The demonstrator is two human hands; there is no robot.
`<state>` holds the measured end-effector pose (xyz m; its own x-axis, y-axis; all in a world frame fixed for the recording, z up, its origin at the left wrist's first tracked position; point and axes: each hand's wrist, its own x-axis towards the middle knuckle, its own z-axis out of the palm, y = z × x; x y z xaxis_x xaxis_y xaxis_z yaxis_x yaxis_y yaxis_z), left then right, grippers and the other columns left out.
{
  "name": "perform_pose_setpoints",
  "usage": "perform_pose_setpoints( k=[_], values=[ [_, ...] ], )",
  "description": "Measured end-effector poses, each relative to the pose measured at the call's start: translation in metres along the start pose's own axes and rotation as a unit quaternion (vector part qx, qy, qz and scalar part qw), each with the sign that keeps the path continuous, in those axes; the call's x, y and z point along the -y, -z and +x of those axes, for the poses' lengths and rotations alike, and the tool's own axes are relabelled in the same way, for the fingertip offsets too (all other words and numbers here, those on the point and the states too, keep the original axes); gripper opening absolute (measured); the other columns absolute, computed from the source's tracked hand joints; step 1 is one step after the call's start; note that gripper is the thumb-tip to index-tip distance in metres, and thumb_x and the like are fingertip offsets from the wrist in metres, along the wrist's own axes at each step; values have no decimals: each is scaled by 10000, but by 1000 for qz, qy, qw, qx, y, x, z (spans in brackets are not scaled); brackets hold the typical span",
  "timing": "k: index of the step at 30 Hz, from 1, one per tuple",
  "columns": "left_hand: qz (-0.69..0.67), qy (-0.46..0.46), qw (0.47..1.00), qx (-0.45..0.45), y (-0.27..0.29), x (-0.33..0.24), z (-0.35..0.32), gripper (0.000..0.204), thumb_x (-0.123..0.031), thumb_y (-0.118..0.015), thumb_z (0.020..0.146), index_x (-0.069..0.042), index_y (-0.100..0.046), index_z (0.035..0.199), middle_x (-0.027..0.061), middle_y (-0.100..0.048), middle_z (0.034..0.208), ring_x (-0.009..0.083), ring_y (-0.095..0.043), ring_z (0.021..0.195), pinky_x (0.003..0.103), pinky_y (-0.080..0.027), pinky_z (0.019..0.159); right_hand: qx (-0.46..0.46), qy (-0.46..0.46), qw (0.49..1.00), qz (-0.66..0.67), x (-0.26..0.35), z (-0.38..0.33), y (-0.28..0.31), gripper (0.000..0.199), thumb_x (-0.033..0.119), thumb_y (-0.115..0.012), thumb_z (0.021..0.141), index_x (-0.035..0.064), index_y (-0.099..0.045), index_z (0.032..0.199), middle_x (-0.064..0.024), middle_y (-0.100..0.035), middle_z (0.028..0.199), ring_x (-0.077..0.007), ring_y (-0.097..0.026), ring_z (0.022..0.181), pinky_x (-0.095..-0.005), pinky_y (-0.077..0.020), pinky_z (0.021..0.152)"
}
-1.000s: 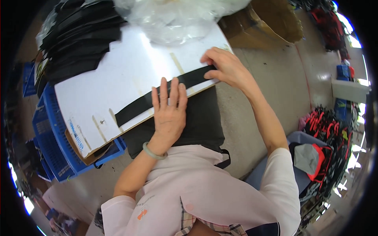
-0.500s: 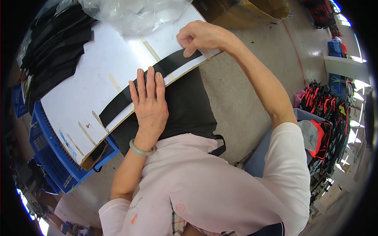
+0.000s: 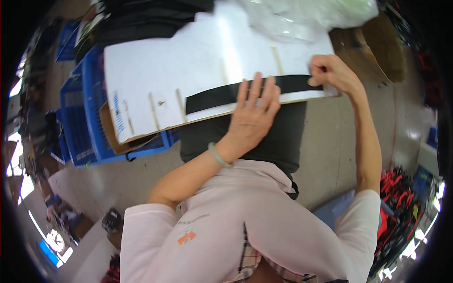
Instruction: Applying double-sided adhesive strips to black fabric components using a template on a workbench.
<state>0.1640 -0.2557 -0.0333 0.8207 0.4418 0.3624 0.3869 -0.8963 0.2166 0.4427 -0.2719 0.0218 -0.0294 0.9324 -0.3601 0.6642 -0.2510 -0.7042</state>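
Observation:
A black fabric strip point(image 3: 212, 98) lies along the near edge of a white board point(image 3: 165, 66). Across the middle of the strip rests my left hand point(image 3: 254, 111), palm down with its fingers stretched out. My right hand point(image 3: 334, 74) is closed at the strip's right end, thumb and forefinger pinching it while the other fingers curl in. Narrow pale tape marks point(image 3: 180, 104) cross the board beside and behind the strip.
A pile of black fabric point(image 3: 141, 21) covers the board's far left, and clear plastic bags point(image 3: 306, 19) lie at its far right. Blue plastic crates point(image 3: 87, 113) stand left. An open cardboard box point(image 3: 377, 49) is at the back right; red-and-black goods point(image 3: 401, 203) hang at lower right.
The whole view has turned, so the board now lies more level and further right. Both hands keep to about the same places on the strip.

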Motion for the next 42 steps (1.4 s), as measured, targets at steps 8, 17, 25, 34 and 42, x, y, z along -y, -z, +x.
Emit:
perform_pose_setpoints(
  k=[8,17,25,34,42],
  values=[
    [20,-8,1000,-22,7,11,-2,418,-126,-536,851,21,-515,1242,209,-428,1401,428,-359,1334,558,-277,1089,7,-65,996,68,13,11,-2,232,-20,-716,659,50,-495,643,47,-482,610,-47,-423,589,-230,-346,538],
    [-80,-39,995,-46,23,28,4,302,-99,-563,779,0,-579,1064,162,-539,1215,316,-496,1171,463,-385,976,-49,-65,994,66,20,5,-5,156,58,-759,698,36,-611,741,37,-552,658,-42,-470,617,-221,-384,556],
    [9,54,986,-155,121,163,-66,213,11,-606,752,23,-579,963,166,-601,1055,333,-604,1009,479,-456,963,-177,160,966,103,136,72,-37,111,97,-719,794,-4,-676,807,-48,-645,719,-107,-580,662,-249,-459,637],
    [-48,161,980,-104,112,202,-105,260,58,-564,789,47,-564,1048,207,-512,1234,364,-472,1251,528,-327,1084,-339,312,832,-311,246,270,-156,67,101,-662,761,39,-652,738,-97,-608,783,-277,-632,711,-384,-520,632],
    [-448,406,726,-327,130,234,-47,305,-84,-619,895,61,-545,1152,193,-609,1121,301,-605,1070,370,-493,929,-360,317,846,-232,244,273,-152,111,180,-711,765,75,-676,771,-48,-611,787,-234,-640,724,-369,-513,579]
  ],
)
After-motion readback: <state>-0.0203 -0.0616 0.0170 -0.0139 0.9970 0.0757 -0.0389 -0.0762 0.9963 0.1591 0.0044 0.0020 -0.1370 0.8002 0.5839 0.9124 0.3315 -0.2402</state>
